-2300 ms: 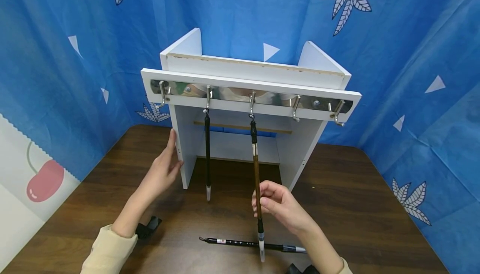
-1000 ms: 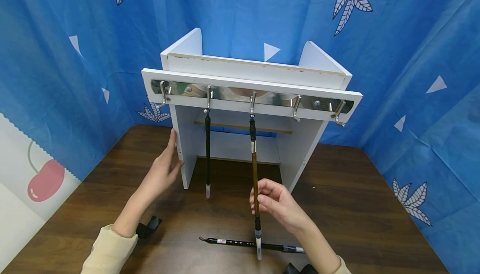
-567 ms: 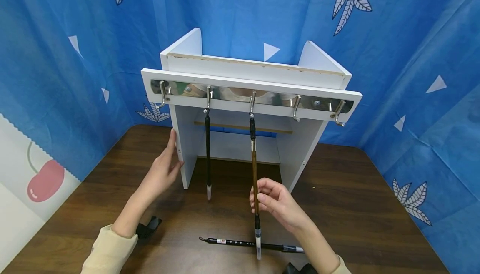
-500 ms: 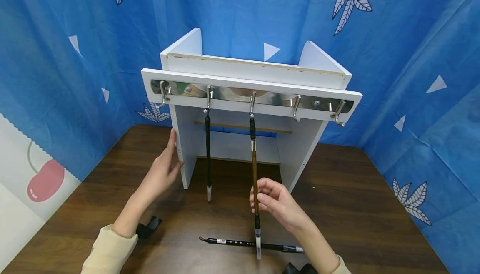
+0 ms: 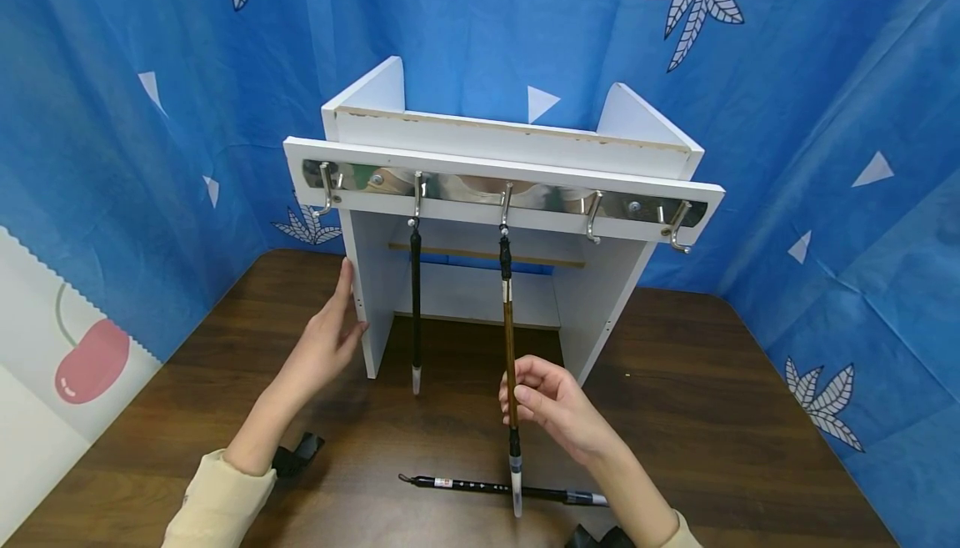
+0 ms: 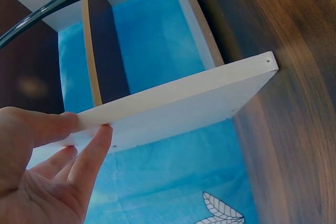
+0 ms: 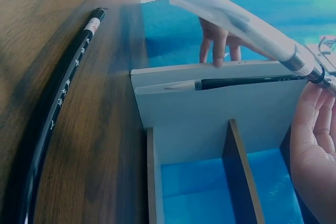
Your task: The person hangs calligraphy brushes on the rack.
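In the head view, a brown-handled calligraphy brush (image 5: 510, 348) hangs from the middle hook of a white shelf (image 5: 480, 171), its clear-capped tip pointing down. My right hand (image 5: 551, 402) pinches its lower handle between thumb and fingers. On the hook to its left hangs a dark calligraphy brush (image 5: 416, 306), upright and untouched. My left hand (image 5: 326, 335) holds the shelf's left side panel; in the left wrist view, the thumb lies on the front edge and the fingers (image 6: 97, 150) on the outer face. A black calligraphy brush (image 5: 465, 485) lies on the table, partly behind the brown one.
The brown wooden table (image 5: 712, 414) carries the shelf. Its metal hook strip (image 5: 465, 185) has bare hooks at the far left and on the right side. A blue curtain (image 5: 480, 22) with leaf prints stands behind. Black straps (image 5: 300, 452) show near both wrists.
The brown brush and my right hand have shifted slightly up and left, bringing the brush more upright under the hook. My left hand stays at the panel.
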Action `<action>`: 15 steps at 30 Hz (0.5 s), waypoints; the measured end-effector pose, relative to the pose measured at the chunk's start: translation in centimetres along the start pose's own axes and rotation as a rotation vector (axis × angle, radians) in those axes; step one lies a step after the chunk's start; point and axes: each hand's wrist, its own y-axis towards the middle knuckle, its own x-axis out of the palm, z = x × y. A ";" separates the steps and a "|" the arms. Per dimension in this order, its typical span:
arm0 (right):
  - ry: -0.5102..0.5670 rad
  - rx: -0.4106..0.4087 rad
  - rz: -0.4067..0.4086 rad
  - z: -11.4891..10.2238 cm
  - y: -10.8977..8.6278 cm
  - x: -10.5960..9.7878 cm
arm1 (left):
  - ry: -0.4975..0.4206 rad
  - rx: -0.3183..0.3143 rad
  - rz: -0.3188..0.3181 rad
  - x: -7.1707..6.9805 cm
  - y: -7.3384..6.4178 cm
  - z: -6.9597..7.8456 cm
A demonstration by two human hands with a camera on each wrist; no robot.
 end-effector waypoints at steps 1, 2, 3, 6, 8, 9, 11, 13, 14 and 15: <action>-0.002 0.000 0.001 0.0 0.0 0.0 | 0.000 0.000 0.000 0.0 0.0 0.0; -0.002 0.004 0.005 0.0 0.0 0.0 | -0.001 -0.001 0.000 0.0 0.0 0.0; -0.004 0.003 0.005 0.0 0.0 0.0 | -0.001 0.000 0.000 0.0 0.0 0.0; -0.009 0.000 0.003 0.1 0.0 0.0 | -0.001 0.001 0.000 0.0 0.0 0.0; -0.015 0.004 0.007 0.1 0.0 -0.1 | 0.000 0.001 0.001 0.0 0.0 0.1; -0.018 0.006 0.010 0.1 0.0 -0.1 | 0.000 0.000 0.000 0.0 0.0 0.1; -0.029 0.017 0.022 0.2 0.0 -0.2 | 0.000 -0.003 -0.001 0.0 0.0 0.1; -0.042 0.023 0.028 0.2 0.0 -0.3 | -0.002 -0.006 -0.002 0.0 0.0 0.0; -0.047 0.026 0.031 0.3 0.0 -0.3 | -0.002 -0.007 -0.003 0.0 0.0 0.0; -0.052 0.029 0.033 0.3 0.0 -0.4 | -0.002 -0.007 -0.004 -0.1 0.0 0.0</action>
